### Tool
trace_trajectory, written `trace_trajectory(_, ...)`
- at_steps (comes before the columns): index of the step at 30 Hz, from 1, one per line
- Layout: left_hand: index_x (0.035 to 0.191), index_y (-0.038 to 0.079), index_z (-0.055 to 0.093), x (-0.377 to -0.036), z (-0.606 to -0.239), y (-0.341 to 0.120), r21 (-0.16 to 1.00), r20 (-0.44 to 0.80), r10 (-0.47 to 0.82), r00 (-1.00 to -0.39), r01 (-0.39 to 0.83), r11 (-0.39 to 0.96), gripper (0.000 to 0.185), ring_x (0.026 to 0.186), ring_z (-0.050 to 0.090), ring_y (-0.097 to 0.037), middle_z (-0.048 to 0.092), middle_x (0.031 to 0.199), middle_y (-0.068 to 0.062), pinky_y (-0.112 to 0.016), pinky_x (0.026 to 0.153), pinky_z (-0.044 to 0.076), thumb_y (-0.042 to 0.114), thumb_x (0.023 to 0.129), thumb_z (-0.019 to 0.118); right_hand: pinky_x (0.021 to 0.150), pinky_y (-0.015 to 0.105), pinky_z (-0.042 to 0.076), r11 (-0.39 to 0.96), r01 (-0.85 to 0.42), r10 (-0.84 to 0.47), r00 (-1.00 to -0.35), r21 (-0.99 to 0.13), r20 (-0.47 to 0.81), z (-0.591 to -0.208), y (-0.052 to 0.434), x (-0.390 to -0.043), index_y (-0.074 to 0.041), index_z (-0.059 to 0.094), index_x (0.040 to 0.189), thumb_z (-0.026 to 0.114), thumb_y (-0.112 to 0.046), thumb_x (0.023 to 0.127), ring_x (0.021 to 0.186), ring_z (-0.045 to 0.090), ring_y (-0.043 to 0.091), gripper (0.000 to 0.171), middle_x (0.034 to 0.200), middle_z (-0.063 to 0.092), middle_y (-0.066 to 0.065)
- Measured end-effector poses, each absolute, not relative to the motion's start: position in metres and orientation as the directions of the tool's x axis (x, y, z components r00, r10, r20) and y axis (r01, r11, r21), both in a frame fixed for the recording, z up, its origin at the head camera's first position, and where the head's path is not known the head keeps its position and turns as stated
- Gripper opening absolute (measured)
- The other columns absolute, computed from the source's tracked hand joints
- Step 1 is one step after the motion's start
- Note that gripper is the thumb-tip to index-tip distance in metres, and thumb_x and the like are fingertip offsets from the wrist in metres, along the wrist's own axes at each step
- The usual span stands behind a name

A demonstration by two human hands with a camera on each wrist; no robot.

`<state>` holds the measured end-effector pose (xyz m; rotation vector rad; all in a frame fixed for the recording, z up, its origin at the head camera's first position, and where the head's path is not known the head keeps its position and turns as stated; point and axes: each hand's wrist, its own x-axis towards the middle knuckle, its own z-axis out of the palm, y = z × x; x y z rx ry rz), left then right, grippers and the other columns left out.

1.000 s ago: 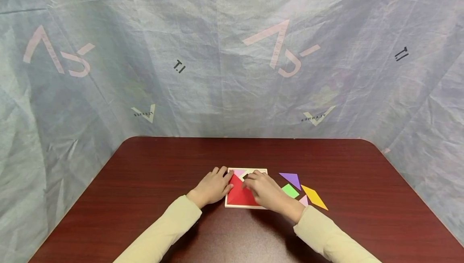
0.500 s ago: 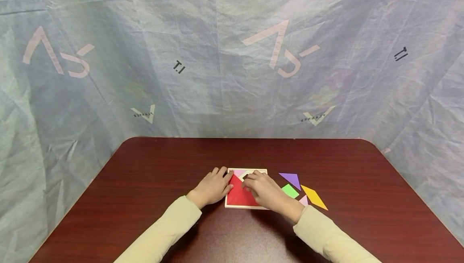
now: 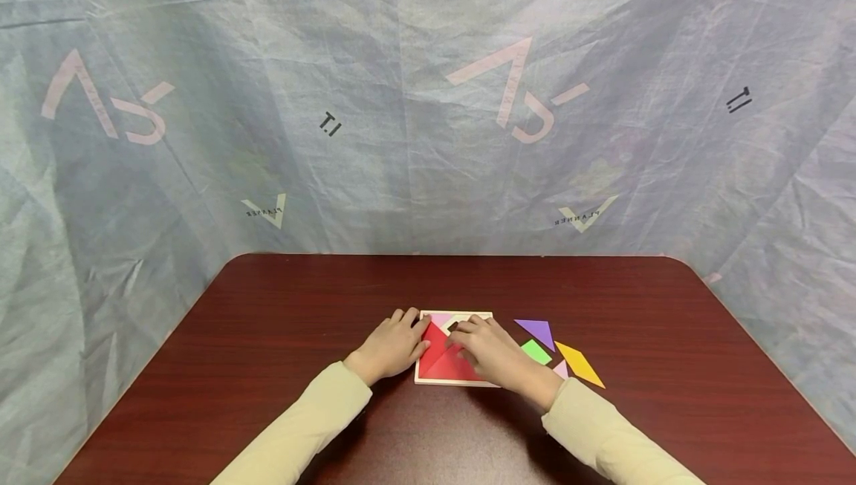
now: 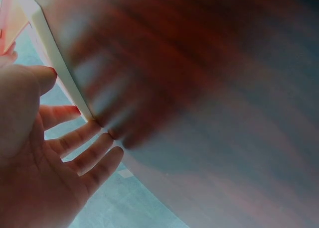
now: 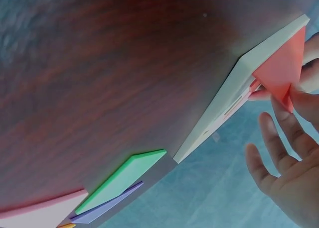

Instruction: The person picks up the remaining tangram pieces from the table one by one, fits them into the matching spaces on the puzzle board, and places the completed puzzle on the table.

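A tangram tray (image 3: 448, 382) with a pale rim lies mid-table. A red triangle (image 3: 431, 345) fills its left side, and a pink piece (image 3: 439, 317) lies at the far left corner. Along the near side, a second red triangle (image 5: 283, 68) is pinched at its corner between thumb and finger of my right hand (image 3: 493, 353); in the right wrist view it tilts up over the tray. My left hand (image 3: 391, 344) rests at the tray's left edge with fingers extended, thumb and fingertips against the rim in the left wrist view.
Loose pieces lie right of the tray: a purple triangle (image 3: 539, 332), a green square (image 3: 537, 352), a yellow parallelogram (image 3: 580, 365) and a small pink triangle (image 3: 561, 369), partly behind the right wrist. A grey printed cloth (image 3: 414, 136) hangs behind the dark red table (image 3: 321, 284).
The near red triangle has shifted slightly to the right, so the seam between the two red pieces shows more plainly. Both hands stay almost where they were.
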<state>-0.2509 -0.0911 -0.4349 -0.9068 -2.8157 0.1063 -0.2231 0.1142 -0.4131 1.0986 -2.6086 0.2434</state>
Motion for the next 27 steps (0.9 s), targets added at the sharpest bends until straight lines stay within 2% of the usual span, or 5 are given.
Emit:
trace_trajectory(6, 0.128, 0.009, 0.052, -0.251, -0.436, -0.091, -0.122, 0.147, 0.587, -0.796, 0.574, 0.809, 0.044, 0.102, 0.05, -0.028, 0.049, 0.12, -0.012, -0.038, 0.083, 0.047, 0.036, 0.093, 0.047, 0.074, 0.037, 0.045, 0.706, -0.707, -0.658, -0.676, -0.038, 0.333, -0.416, 0.115, -0.223, -0.021, 0.067, 0.092, 0.07, -0.01, 0.076, 0.088, 0.055, 0.016, 0.019, 0.091, 0.064, -0.006)
trace_trajectory(15, 0.128, 0.01, 0.053, -0.252, -0.436, -0.091, -0.134, 0.162, 0.589, -0.792, 0.574, 0.808, 0.045, 0.1, 0.051, -0.028, 0.05, 0.118, -0.013, -0.037, 0.082, 0.048, 0.037, 0.093, 0.048, 0.076, 0.038, 0.044, 0.743, -0.668, -0.628, -0.717, -0.039, 0.302, -0.42, 0.114, -0.223, -0.016, 0.065, 0.095, 0.071, -0.018, 0.077, 0.088, 0.055, 0.019, 0.019, 0.095, 0.065, 0.0)
trace_trajectory(21, 0.128, 0.01, 0.052, -0.252, -0.435, -0.091, -0.124, 0.152, 0.584, -0.797, 0.571, 0.811, 0.045, 0.101, 0.05, -0.028, 0.049, 0.119, -0.012, -0.038, 0.082, 0.047, 0.037, 0.093, 0.048, 0.076, 0.039, 0.045, 0.745, -0.667, -0.633, -0.718, -0.024, 0.29, -0.422, 0.113, -0.223, -0.013, 0.064, 0.098, 0.072, -0.02, 0.076, 0.088, 0.054, 0.02, 0.024, 0.096, 0.063, 0.002)
trace_trajectory(27, 0.128, 0.009, 0.052, -0.252, -0.435, -0.091, -0.112, 0.152, 0.585, -0.796, 0.574, 0.811, 0.044, 0.101, 0.05, -0.028, 0.049, 0.119, -0.012, -0.038, 0.083, 0.047, 0.035, 0.093, 0.049, 0.078, 0.044, 0.046, 0.735, -0.676, -0.644, -0.722, -0.056, 0.253, -0.424, 0.113, -0.224, -0.011, 0.065, 0.099, 0.069, -0.019, 0.079, 0.09, 0.053, 0.021, 0.022, 0.095, 0.059, 0.002)
